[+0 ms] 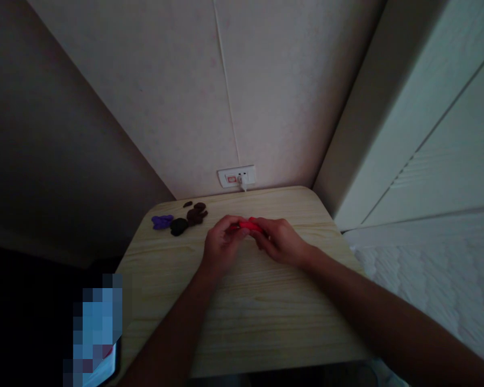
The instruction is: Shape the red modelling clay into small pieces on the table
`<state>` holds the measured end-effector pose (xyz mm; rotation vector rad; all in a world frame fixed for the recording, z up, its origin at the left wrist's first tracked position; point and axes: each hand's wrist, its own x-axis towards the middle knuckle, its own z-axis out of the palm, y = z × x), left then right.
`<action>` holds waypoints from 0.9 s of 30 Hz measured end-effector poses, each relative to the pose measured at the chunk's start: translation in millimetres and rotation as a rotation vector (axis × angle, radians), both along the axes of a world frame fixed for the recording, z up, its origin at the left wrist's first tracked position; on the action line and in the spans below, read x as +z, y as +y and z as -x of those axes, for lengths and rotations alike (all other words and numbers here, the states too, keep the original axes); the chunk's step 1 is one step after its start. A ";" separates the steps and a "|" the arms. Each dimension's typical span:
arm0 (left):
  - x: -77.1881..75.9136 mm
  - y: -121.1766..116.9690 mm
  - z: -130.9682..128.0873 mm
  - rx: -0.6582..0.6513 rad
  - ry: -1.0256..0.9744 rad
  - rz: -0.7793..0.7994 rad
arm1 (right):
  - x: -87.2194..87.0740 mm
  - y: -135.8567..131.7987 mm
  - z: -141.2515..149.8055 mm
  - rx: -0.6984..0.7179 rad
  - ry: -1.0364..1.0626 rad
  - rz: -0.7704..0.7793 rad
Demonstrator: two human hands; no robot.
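Note:
Between my two hands, just above the middle of the table, is a lump of bright red modelling clay (250, 225). My left hand (222, 240) pinches its left end with thumb and fingers. On the right side, my right hand (280, 239) grips the other end, its fingers curled round the clay. Part of the lump is hidden by the fingertips. To the left of my hands lie a purple clay piece (162, 221), a black clay piece (179, 226) and several dark brown clay pieces (196, 216).
The light wood table (266, 322) has rounded far corners and meets the wall. Above its back edge is a wall socket (237, 176) with a white plug. A lit screen (100, 328), partly pixelated, is at lower left. A white quilted mattress (435, 279) lies right, below a pale cabinet (439, 123).

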<state>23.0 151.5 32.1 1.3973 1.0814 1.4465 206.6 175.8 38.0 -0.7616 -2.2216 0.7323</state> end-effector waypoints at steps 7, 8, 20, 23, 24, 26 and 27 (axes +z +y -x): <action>-3.8 -2.4 -8.2 -0.054 -0.309 0.098 | 1.4 -2.4 -0.4 -0.021 0.099 0.158; -4.0 -2.3 -8.5 -0.065 -0.353 0.104 | 0.7 -1.7 -0.7 -0.044 0.128 0.161; -6.8 -0.7 3.7 0.092 0.140 -0.127 | -9.1 9.3 -4.2 -0.158 0.306 0.076; -3.8 -1.1 7.6 0.133 0.280 -0.213 | -8.8 12.3 -5.2 -0.112 0.235 0.017; -2.4 -1.7 8.3 0.134 0.306 -0.230 | -7.7 12.7 -5.2 -0.106 0.191 -0.043; -0.2 -3.3 8.2 0.134 0.340 -0.256 | -4.9 11.9 -4.8 -0.127 0.088 -0.184; 0.4 -4.2 7.6 0.133 0.350 -0.261 | -3.6 10.8 -4.2 -0.143 0.041 -0.237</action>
